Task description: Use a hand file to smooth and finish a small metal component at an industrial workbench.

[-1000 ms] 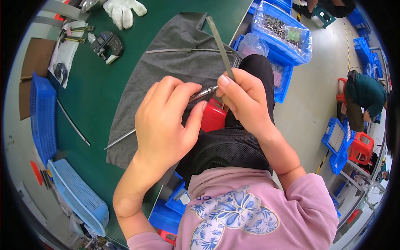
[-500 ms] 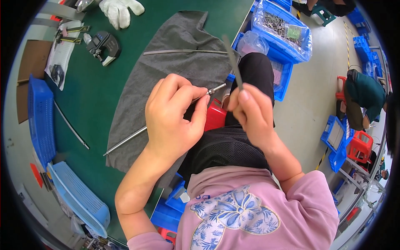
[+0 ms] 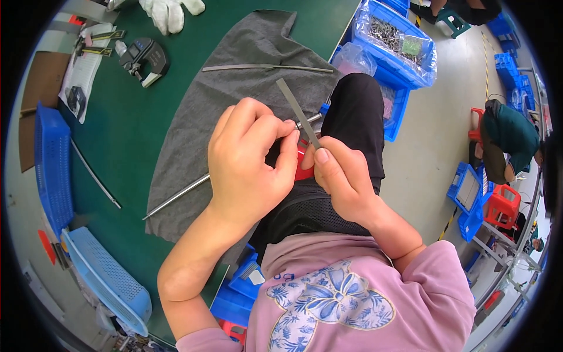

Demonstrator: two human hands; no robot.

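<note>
My left hand (image 3: 249, 161) is closed around a thin silver metal rod (image 3: 179, 195). The rod's pointed end reaches down-left over the grey cloth (image 3: 193, 135), and its thicker stepped end sticks out past my fingertips. In my right hand (image 3: 349, 179), pinched between thumb and fingers, is a flat grey file (image 3: 295, 107). It slants up and left across the rod's stepped end; whether the two touch, I cannot tell. On the far part of the cloth lies another slim grey strip (image 3: 252, 67), much like the file.
A digital micrometer (image 3: 146, 58) and white glove (image 3: 170, 13) lie on the green table (image 3: 111, 152). Blue baskets (image 3: 54, 170) line its left side, near a thin curved rod (image 3: 94, 173). A blue bin of metal parts (image 3: 404, 44) stands right. Another person (image 3: 510, 138) sits far right.
The file in my right hand has swung left and down, from beyond the rod's end to across it. My left hand keeps the rod nearly in place.
</note>
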